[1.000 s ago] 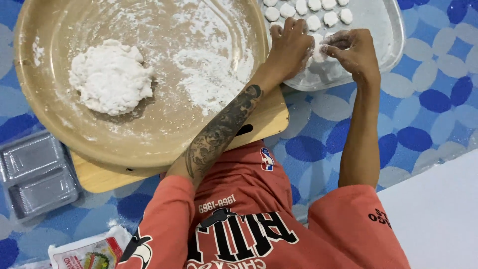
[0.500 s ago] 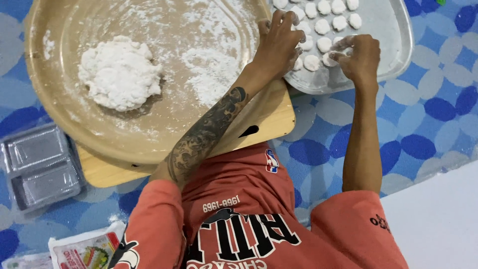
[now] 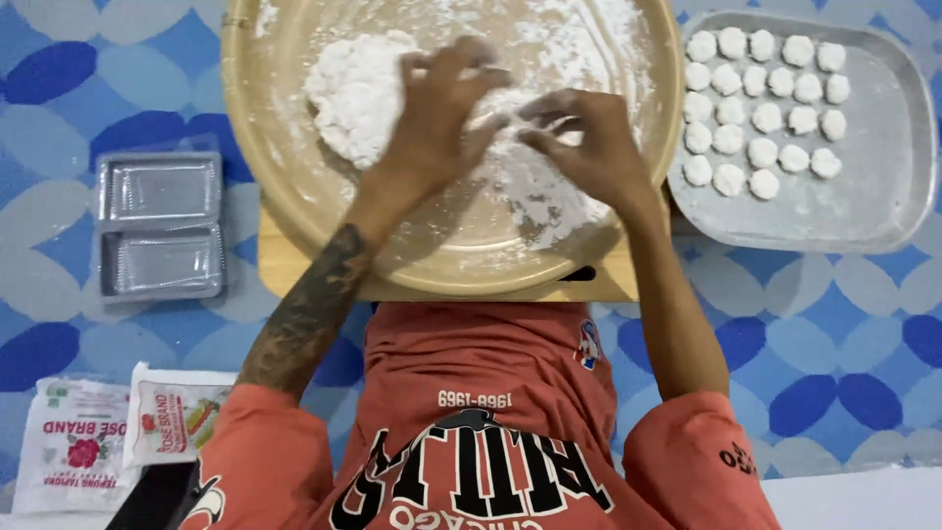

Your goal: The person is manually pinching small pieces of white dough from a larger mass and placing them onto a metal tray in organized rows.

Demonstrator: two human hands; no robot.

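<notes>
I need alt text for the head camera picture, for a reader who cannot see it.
Two floury hands, left hand and right hand, meet over a wide wooden bowl beside a white dough lump. A metal tray of small dough balls lies to the right.

The person wears a short-sleeved, rust-orange T-shirt (image 3: 491,412) with large black and white lettering across the chest, a small line of white print above it, a small red, white and blue patch near one shoulder, and black graphics on both sleeves. A dark tattoo (image 3: 309,319) covers the left forearm. Both hands, left (image 3: 437,123) and right (image 3: 589,142), are bare, with no rings or gloves.
</notes>
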